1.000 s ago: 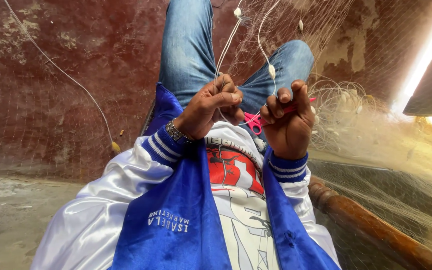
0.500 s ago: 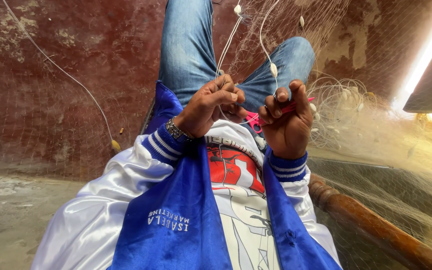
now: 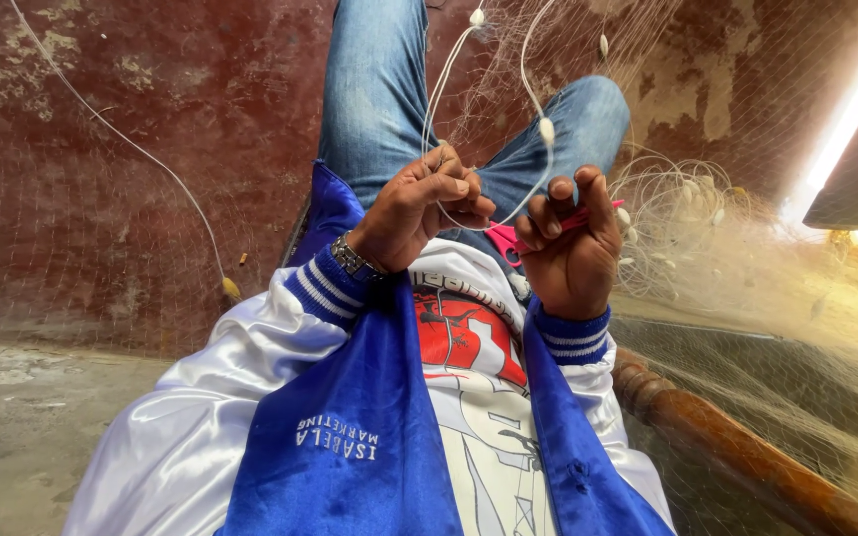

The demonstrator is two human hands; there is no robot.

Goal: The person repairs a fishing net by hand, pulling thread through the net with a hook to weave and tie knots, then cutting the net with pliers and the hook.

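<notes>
Against red wall (image 3: 151,129), left hand (image 3: 419,203) pinched on white line (image 3: 439,89), right hand (image 3: 573,248) curled around pink tool (image 3: 503,238).

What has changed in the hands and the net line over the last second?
Little. The right hand has drawn slightly nearer the left hand. The left stays pinched on the line, the right stays closed round the pink tool; net and legs unmoved.

Views: one, worn on the head
Facing: down along the chest and jacket (image 3: 350,437) toward raised knees (image 3: 588,109) and a red wall (image 3: 151,119)
Nearness: close; left hand (image 3: 419,203) and right hand (image 3: 573,248) at mid-frame
Edges: floor (image 3: 12,427) lower left, wooden rail (image 3: 727,447) lower right
Shared ground: no second view
</notes>
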